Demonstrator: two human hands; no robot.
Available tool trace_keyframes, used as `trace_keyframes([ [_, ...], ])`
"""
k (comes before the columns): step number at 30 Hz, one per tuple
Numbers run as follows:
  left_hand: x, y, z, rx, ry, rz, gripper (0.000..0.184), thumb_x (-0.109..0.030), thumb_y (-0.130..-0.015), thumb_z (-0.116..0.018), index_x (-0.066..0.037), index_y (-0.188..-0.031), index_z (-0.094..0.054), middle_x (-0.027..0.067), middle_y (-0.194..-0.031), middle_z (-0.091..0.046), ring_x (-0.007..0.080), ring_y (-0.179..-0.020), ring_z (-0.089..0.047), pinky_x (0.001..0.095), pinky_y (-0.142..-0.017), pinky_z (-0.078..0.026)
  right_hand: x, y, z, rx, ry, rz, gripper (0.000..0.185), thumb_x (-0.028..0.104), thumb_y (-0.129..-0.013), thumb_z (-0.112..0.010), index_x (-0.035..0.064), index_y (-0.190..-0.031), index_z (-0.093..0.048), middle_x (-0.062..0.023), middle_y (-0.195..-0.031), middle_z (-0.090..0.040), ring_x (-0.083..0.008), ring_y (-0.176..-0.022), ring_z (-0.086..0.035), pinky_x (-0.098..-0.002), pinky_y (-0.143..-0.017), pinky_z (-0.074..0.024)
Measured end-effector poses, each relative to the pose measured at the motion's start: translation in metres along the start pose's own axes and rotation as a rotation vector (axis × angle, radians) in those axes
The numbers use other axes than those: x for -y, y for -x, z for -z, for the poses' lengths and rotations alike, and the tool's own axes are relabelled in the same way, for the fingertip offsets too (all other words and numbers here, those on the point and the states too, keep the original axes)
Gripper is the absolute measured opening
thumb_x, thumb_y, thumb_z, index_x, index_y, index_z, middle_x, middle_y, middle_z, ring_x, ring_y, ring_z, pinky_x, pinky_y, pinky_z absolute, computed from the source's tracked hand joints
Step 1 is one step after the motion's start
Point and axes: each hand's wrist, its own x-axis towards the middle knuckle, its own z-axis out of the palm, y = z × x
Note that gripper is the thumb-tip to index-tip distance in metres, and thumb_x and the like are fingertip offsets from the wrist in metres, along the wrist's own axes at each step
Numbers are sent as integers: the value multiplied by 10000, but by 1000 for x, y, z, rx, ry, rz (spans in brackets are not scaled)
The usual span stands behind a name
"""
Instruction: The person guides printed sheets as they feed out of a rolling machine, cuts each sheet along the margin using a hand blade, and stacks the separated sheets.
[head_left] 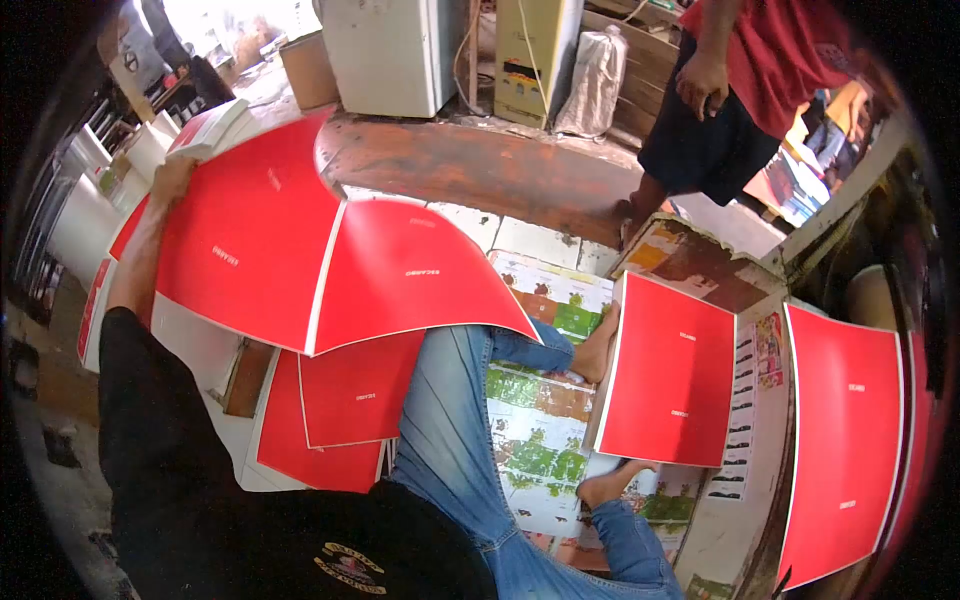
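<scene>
My left hand (174,182) is closed on the far left edge of a large red printed sheet (235,235). The sheet bows upward and has a white stripe between its two red panels, with small white lettering on each. Its right panel (410,270) reaches over my jeans. Under it lie more red sheets (355,395), partly covered. My right hand is outside the view.
A stack topped with a red sheet (670,370) stands between my bare feet. More red sheets (845,440) lean at the right. A person in a red shirt (770,60) stands beyond a wooden board (450,165). White-edged stacks (90,215) crowd the left.
</scene>
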Motion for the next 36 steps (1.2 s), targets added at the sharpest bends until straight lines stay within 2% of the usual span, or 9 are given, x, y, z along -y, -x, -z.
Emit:
trace_keyframes([
  [5, -9, -11, -59, -68, -311, -290, 248, -111, -874, -486, -121, -1043, -667, 153, -844, -664, 344, -801, -666, 481, -688, -517, 20, 5, 29, 23, 39, 9, 293, 66, -916, -519, -58, -1148, -649, -180, -1106, -678, -243, -951, -657, -356, -854, -509],
  [10, 30, -23, -150, 42, -212, -248, 388, -126, -949, -415, -90, -1317, -533, 173, -1174, -615, 347, -1119, -553, 473, -973, -413, 53, 12, 45, -72, 71, 9, 337, 1, -859, -512, -38, -1162, -654, -167, -1108, -684, -246, -982, -659, -358, -885, -504],
  [13, 48, -35, -217, -380, 110, -348, 252, -135, -934, -466, -71, -1126, -617, 179, -1021, -650, 334, -978, -622, 472, -851, -482, 81, 12, 41, -123, 19, -75, 403, -62, -747, -595, 13, -1134, -680, -159, -1045, -703, -240, -891, -697, -324, -793, -542],
  [18, -116, 51, -288, -78, 282, -4, 111, -122, -881, -545, -34, -927, -596, 186, -811, -644, 359, -810, -656, 468, -687, -517, 105, 28, 30, -183, 92, -107, 404, -88, -706, -634, 32, -1086, -700, -166, -1022, -708, -261, -926, -710, -334, -803, -551],
  [23, -311, 166, -238, 484, 444, -589, 222, -196, -829, -592, 2, -930, -599, 215, -807, -661, 390, -765, -663, 499, -678, -533, 118, 50, 12, -174, 6, -172, 395, -92, -704, -642, 35, -1073, -704, -178, -1035, -700, -280, -982, -694, -345, -830, -562],
  [25, -372, 209, -167, 1251, 812, 159, 617, -514, -884, -559, -7, -1235, -560, 227, -1184, -613, 353, -1104, -600, 426, -901, -521, 129, 49, 9, -211, 56, -119, 392, -96, -705, -640, 38, -1067, -707, -174, -1038, -701, -282, -924, -709, -334, -773, -570],
  [27, -401, 210, -299, 711, 761, -157, 655, -497, -924, -543, 11, -1334, -487, 206, -1286, -560, 312, -1184, -555, 378, -961, -474, 136, 54, 7, -153, 15, -143, 390, -81, -703, -659, 42, -1070, -707, -167, -1034, -703, -278, -873, -717, -336, -704, -570],
  [30, -438, 171, -16, 245, 1389, -229, 388, -199, -962, -566, 52, -1254, -520, 183, -1203, -605, 228, -1102, -587, 330, -934, -458, 139, 65, -7, -152, 13, -117, 392, -57, -705, -682, 45, -1082, -702, -165, -1037, -702, -269, -838, -720, -331, -657, -563],
  [36, -436, 210, 303, 511, 1793, -1150, 331, -129, -827, -605, 34, -1115, -613, 113, -983, -684, 196, -945, -644, 305, -880, -479, 158, 85, -33, -96, -28, -192, 371, -38, -727, -689, 45, -1089, -700, -187, -1050, -693, -285, -852, -718, -328, -682, -565],
])
